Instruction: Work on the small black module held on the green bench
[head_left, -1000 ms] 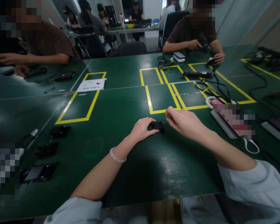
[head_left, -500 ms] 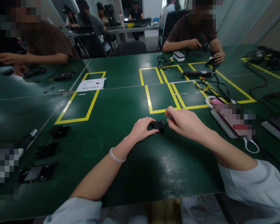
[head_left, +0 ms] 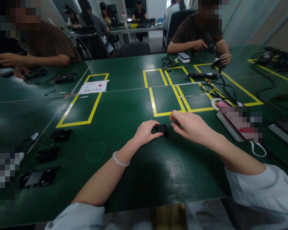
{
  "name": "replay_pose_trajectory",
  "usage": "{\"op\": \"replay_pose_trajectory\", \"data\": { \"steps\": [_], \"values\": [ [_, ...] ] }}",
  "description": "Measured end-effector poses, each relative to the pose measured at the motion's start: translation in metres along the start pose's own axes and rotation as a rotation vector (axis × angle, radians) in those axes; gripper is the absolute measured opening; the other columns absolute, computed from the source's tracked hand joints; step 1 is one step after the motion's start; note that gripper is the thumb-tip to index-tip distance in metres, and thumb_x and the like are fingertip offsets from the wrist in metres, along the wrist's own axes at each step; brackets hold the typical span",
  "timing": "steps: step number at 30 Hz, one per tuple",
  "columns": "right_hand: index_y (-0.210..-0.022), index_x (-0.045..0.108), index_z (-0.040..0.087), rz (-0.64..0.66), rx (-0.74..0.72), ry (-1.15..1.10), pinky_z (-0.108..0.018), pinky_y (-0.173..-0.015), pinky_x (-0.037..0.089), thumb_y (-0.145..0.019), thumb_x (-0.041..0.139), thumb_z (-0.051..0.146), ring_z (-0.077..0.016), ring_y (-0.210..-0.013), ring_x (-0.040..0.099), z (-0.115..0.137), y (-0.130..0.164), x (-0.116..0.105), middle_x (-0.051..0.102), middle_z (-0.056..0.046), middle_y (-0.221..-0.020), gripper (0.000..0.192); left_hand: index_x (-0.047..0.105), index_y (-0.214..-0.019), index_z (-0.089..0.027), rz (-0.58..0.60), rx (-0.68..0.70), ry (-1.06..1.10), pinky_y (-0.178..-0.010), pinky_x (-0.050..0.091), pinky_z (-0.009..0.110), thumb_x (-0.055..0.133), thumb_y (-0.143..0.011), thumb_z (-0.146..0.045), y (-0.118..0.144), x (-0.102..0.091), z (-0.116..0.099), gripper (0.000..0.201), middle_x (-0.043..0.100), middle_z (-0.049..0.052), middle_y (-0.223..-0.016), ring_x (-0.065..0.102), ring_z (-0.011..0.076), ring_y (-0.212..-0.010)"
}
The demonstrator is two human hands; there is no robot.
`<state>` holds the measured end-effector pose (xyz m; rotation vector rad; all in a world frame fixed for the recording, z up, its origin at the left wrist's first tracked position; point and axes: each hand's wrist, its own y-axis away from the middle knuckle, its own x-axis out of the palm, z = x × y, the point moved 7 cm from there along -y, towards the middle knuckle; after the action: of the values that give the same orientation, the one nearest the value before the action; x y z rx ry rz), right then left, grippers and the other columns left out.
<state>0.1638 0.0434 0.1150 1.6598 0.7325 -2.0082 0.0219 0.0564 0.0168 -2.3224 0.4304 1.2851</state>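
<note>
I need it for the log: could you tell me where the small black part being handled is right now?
In the head view the small black part lies on the green table at centre, between the left hand and right hand, just below the yellow-taped boxes.

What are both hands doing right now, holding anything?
Left hand: closed on the small black part, pressing it to the green table.
Right hand: fingertips pinched beside the part; contents cannot be told.
</note>
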Motion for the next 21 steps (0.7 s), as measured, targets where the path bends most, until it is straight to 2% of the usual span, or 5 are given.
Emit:
{"op": "replay_pose_trajectory", "data": {
  "steps": [6,16,21],
  "values": [
    [-0.092,0.05,0.021,0.022,0.032,0.028,-0.028,-0.059,0.03,-0.092,0.042,0.038,-0.0187,-0.071,0.059,-0.0018,-0.0012,-0.0004,0.065,-0.003,-0.079,0.019,0.056,-0.107,-0.021,-0.011,0.012,-0.01,-0.082,0.045,0.035,0.061,-0.082,-0.05,-0.0002,0.0004,0.0003,0.038,0.063,0.004,-0.101,0.059,0.0219,-0.094],
    [-0.104,0.049,0.02,0.023,0.058,0.031,-0.027,-0.056,0.028,-0.09,0.04,0.028,-0.0185,-0.067,0.059,-0.0036,-0.001,-0.0003,0.065,-0.003,-0.077,0.018,0.056,-0.108,-0.022,0.0,0.002,0.011,-0.084,0.045,0.036,0.061,-0.082,-0.05,-0.0005,-0.0004,-0.0008,0.038,0.063,0.004,-0.102,0.06,0.0227,-0.095],
    [-0.098,0.049,0.021,0.025,0.046,0.013,-0.027,-0.056,0.028,-0.089,0.042,0.028,-0.0176,-0.067,0.058,-0.0012,-0.0007,-0.0029,0.065,-0.002,-0.079,0.014,0.056,-0.106,-0.022,-0.006,0.008,0.008,-0.083,0.045,0.035,0.061,-0.082,-0.05,-0.0005,-0.001,-0.0006,0.037,0.063,0.004,-0.101,0.06,0.0222,-0.094]
  ]
}}
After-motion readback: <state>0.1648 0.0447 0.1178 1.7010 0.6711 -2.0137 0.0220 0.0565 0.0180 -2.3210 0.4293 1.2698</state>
